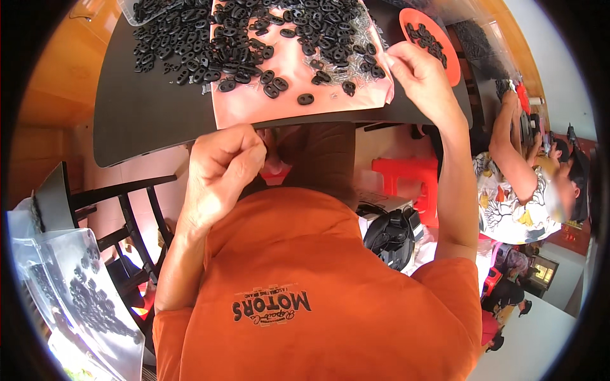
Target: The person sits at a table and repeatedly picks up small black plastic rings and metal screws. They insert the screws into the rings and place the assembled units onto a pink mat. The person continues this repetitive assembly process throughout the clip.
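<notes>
Over the table's front edge, my left hand point(225, 168) is curled closed; what its fingers hold, if anything, is hidden. My right hand point(422, 79) is closed in a pinch at the right edge of a pink sheet point(254, 105). Whether it grips the sheet or some small piece cannot be made out. Many black two-hole cord locks point(305, 99) lie loose over the sheet and in a heap to its left. Among them, toward the sheet's right side, are small shiny, spring-like pieces point(362, 38).
A red-orange dish point(452, 47) of black pieces stands on the dark table point(127, 120), beyond my right hand. Clear plastic holding black parts point(95, 298) is at lower left by a black chair point(127, 216). A red stool point(406, 174) stands below. People sit at right.
</notes>
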Demonstrator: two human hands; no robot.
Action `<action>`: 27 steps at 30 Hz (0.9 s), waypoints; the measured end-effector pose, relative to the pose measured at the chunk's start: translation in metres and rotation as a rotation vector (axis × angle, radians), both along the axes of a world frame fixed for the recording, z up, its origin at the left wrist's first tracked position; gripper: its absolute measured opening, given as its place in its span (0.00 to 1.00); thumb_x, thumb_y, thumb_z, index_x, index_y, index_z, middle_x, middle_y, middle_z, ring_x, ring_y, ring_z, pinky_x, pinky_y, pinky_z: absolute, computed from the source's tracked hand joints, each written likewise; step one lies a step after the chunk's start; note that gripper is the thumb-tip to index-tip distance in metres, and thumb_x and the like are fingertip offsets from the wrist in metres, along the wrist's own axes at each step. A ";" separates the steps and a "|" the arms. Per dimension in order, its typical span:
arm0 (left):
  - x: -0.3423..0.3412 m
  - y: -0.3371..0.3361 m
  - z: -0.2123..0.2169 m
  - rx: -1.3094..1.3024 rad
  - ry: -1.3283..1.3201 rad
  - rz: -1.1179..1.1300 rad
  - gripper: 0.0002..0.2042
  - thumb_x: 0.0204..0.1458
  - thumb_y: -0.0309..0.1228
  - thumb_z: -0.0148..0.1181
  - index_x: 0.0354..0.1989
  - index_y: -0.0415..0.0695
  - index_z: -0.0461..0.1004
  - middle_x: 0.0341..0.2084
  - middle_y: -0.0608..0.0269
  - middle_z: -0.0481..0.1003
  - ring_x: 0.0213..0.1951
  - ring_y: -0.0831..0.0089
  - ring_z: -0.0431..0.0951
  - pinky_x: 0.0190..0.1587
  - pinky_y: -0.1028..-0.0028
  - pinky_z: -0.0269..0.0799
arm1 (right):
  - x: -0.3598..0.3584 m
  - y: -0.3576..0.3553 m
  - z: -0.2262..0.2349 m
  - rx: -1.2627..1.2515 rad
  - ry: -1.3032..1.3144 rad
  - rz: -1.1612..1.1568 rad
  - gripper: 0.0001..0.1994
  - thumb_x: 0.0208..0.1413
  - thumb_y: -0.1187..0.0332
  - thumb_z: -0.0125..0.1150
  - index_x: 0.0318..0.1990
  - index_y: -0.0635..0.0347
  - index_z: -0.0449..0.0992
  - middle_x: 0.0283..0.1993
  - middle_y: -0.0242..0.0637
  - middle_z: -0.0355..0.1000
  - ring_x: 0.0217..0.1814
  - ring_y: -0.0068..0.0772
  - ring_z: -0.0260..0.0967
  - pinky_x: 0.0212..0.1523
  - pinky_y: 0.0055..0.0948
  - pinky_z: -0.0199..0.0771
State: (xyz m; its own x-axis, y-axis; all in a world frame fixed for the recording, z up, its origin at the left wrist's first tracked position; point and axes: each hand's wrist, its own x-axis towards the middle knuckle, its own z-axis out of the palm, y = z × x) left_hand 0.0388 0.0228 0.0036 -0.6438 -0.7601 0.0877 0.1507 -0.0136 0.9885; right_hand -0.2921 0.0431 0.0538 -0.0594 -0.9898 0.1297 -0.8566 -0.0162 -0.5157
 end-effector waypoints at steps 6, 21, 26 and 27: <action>-0.003 0.018 -0.011 0.028 -0.105 -0.025 0.08 0.53 0.22 0.51 0.22 0.37 0.66 0.16 0.73 0.63 0.21 0.86 0.58 0.23 0.81 0.55 | -0.003 0.002 0.000 0.123 0.201 -0.037 0.04 0.57 0.73 0.52 0.35 0.65 0.70 0.31 0.42 0.72 0.30 0.34 0.74 0.34 0.32 0.69; -0.011 -0.014 0.037 -0.302 -0.329 0.119 0.07 0.54 0.24 0.50 0.25 0.36 0.68 0.17 0.71 0.64 0.22 0.85 0.61 0.25 0.80 0.58 | -0.017 -0.003 -0.017 0.126 0.252 -0.030 0.03 0.51 0.79 0.46 0.28 0.70 0.63 0.23 0.45 0.67 0.22 0.39 0.75 0.28 0.36 0.70; -0.033 -0.066 0.052 -0.653 -0.503 0.192 0.05 0.53 0.27 0.55 0.31 0.39 0.73 0.23 0.54 0.72 0.23 0.59 0.72 0.28 0.67 0.68 | -0.004 -0.002 -0.005 0.059 0.004 -0.111 0.03 0.52 0.78 0.51 0.34 0.69 0.69 0.27 0.49 0.70 0.26 0.44 0.69 0.30 0.36 0.69; -0.041 -0.076 0.050 -0.764 -0.526 0.193 0.05 0.53 0.28 0.54 0.31 0.39 0.73 0.24 0.55 0.73 0.24 0.59 0.74 0.28 0.65 0.69 | -0.003 -0.003 -0.007 0.024 -0.034 -0.089 0.04 0.52 0.78 0.52 0.35 0.69 0.70 0.28 0.48 0.70 0.27 0.44 0.70 0.31 0.36 0.69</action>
